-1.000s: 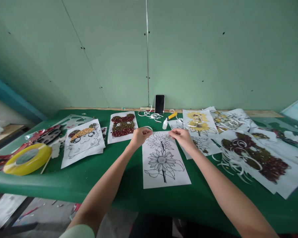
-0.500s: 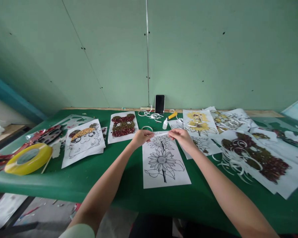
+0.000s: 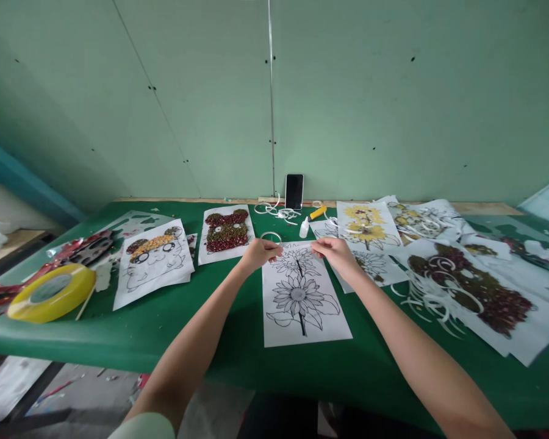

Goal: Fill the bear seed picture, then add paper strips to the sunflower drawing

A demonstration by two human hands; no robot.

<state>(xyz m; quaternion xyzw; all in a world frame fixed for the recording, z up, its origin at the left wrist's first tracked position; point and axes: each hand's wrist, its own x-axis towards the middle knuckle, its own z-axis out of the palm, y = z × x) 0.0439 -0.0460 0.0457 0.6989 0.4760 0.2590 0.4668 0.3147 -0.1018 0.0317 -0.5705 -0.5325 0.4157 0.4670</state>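
Note:
A white sheet with a black line drawing of sunflowers (image 3: 297,305) lies in front of me on the green table. At its upper left corner, my left hand (image 3: 260,253) is closed in a pinch. A thin curled white strip (image 3: 271,234) loops up from behind those fingers. My right hand (image 3: 336,253) is pinched closed by the sheet's upper right corner; what sits between its fingertips is too small to make out. The fingers partly cover the sheet's top edge.
A yellow tape roll (image 3: 52,292) lies at left near a hamster picture (image 3: 155,262) and a seed-covered bear picture (image 3: 227,231). Behind stand a phone (image 3: 294,191) and a small white bottle (image 3: 304,228). Loose white strips (image 3: 439,299) and more pictures (image 3: 368,225) cover the right side.
Almost nothing differs. Both hands stay pinched at the sheet's top edge, and the white loop by my left hand has shifted very slightly.

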